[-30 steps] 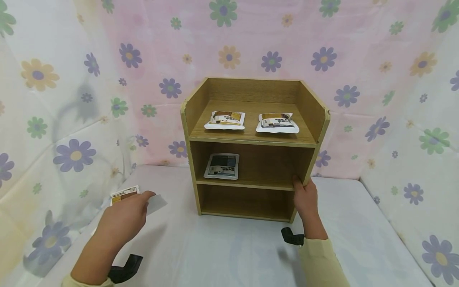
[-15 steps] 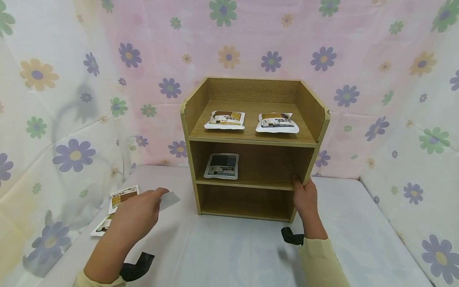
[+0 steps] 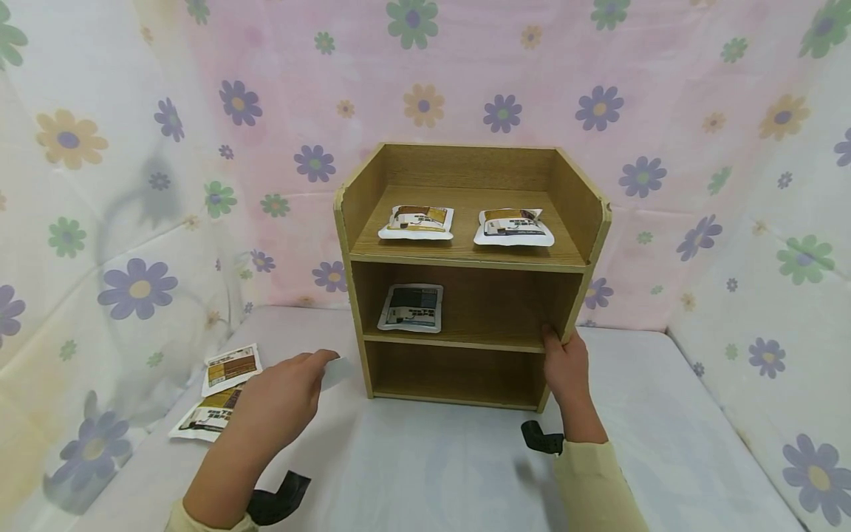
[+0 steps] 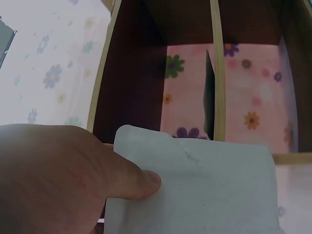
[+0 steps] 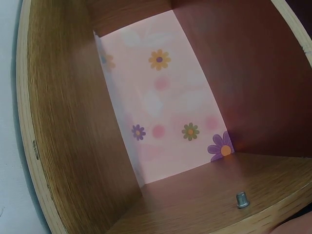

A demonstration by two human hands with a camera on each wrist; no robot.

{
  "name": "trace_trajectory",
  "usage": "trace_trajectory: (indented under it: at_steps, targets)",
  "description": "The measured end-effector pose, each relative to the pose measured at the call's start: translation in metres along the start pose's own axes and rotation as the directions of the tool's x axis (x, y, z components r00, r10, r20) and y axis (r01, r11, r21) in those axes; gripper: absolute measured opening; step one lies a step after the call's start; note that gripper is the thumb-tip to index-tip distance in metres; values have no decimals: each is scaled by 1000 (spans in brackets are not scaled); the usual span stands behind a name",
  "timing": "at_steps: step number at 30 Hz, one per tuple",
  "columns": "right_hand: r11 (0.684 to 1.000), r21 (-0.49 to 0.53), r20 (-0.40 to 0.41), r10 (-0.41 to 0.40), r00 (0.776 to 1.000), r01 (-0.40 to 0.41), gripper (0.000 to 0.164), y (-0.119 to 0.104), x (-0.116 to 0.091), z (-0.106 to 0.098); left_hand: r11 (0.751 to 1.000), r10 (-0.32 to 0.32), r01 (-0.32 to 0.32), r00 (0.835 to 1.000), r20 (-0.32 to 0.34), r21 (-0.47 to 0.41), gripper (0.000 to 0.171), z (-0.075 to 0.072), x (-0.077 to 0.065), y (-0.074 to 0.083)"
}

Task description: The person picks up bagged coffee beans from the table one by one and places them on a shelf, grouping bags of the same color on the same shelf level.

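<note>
My left hand (image 3: 286,403) pinches a flat pouch (image 4: 209,187) by its edge. The thumb lies on the pouch's plain pale side, and the printed side is hidden. In the head view that pouch is just left of a wooden three-level shelf (image 3: 465,260), at the height of its lower opening. My right hand (image 3: 567,369) grips the shelf's right side panel, thumb inside and fingers hidden behind. Two white-and-brown printed pouches, one left (image 3: 417,224) and one right (image 3: 514,229), lie on the top level. A dark-labelled pouch (image 3: 412,309) lies at the left of the middle level.
Two more printed pouches, an upper one (image 3: 230,368) and a lower one (image 3: 204,420), overlap on the white-covered table (image 3: 439,473) at the left. Flowered cloth (image 3: 465,81) hangs behind and along both sides. A small metal peg (image 5: 242,200) sticks out inside the shelf.
My left hand has moved right with the pouch, toward the shelf, uncovering the two pouches on the table. My right hand keeps its grip in place.
</note>
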State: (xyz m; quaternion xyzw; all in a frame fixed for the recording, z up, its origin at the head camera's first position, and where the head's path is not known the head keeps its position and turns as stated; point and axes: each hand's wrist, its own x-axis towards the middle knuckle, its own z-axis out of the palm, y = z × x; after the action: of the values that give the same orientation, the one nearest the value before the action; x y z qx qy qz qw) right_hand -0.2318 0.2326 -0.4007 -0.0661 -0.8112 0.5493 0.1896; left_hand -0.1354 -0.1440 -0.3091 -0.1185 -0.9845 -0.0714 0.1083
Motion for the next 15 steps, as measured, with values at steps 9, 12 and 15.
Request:
trace_trajectory:
  at_steps: [9,12,15]
  targets:
    - [1000,1,12,14,1000,-14,57,0,0,0,999,27,-27,999,-22,-20,29,4,6,20]
    - [1000,-4,13,20,1000,-20,57,0,-1,0,999,35,-36,999,-34,-34,29,5,7,27]
    - [1000,-5,10,23,1000,-23,56,1,-1,1,998,48,-50,998,-44,-49,30,5,8,33]
